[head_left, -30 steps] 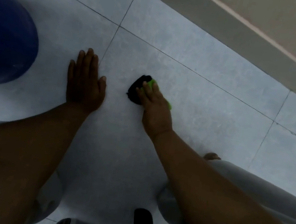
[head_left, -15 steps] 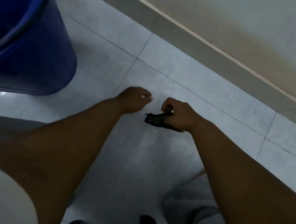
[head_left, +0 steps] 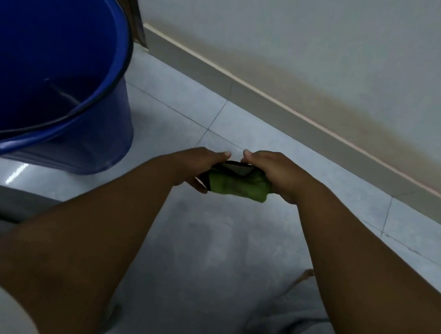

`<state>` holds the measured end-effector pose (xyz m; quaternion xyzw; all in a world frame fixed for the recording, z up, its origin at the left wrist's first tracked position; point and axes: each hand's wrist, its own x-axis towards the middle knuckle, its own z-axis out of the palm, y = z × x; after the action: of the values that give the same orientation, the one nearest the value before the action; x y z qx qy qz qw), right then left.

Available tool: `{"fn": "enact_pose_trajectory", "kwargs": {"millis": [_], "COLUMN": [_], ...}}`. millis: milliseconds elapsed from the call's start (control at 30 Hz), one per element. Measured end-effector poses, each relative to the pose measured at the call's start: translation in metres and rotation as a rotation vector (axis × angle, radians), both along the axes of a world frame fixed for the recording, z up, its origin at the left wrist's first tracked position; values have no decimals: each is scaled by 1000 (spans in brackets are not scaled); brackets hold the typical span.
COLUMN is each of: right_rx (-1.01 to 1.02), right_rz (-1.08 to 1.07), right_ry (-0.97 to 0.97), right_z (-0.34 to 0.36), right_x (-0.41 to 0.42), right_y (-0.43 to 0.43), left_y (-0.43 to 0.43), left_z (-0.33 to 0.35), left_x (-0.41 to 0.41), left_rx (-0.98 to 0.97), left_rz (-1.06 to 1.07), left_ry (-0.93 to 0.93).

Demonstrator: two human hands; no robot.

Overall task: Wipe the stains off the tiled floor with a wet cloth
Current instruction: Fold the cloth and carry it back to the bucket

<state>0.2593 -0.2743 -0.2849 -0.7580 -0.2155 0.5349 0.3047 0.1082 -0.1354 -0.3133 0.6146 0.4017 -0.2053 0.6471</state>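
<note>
With your left hand point(head_left: 202, 164) and right hand point(head_left: 273, 172) both clenched on the cloth point(head_left: 236, 185), wring firmly beside the bucket point(head_left: 103, 131).

Pale tiled floor point(head_left: 287, 160) with dark grout lines; blue bucket point(head_left: 55, 68) stands on it.

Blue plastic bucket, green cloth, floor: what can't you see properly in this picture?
- Blue plastic bucket: head view; the left edge cuts it off, and its dark inside hides any water.
- Green and black cloth: bunched between the left hand and right hand, so its size stays hidden.
- Pale tiled floor: dim, and the forearms cover part; stains too faint to tell.
</note>
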Motion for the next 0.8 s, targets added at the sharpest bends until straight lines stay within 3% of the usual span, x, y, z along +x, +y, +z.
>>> {"fn": "enact_pose_trajectory", "kwargs": {"millis": [167, 467, 667, 800], "right_rx": [198, 574, 494, 376], "right_rz": [-237, -408, -309, -249], "right_ry": [163, 67, -58, -147], "right_z": [39, 152, 159, 130], "right_x": [3, 2, -51, -83], "right_y": [17, 123, 210, 235], "left_y": [23, 104, 166, 178], "left_z": [53, 194, 197, 159], "left_x": [-11, -15, -61, -84], "left_rx": [-84, 331, 373, 437], "left_rz": [152, 437, 750, 805], "left_ry": [-104, -361, -247, -82]}}
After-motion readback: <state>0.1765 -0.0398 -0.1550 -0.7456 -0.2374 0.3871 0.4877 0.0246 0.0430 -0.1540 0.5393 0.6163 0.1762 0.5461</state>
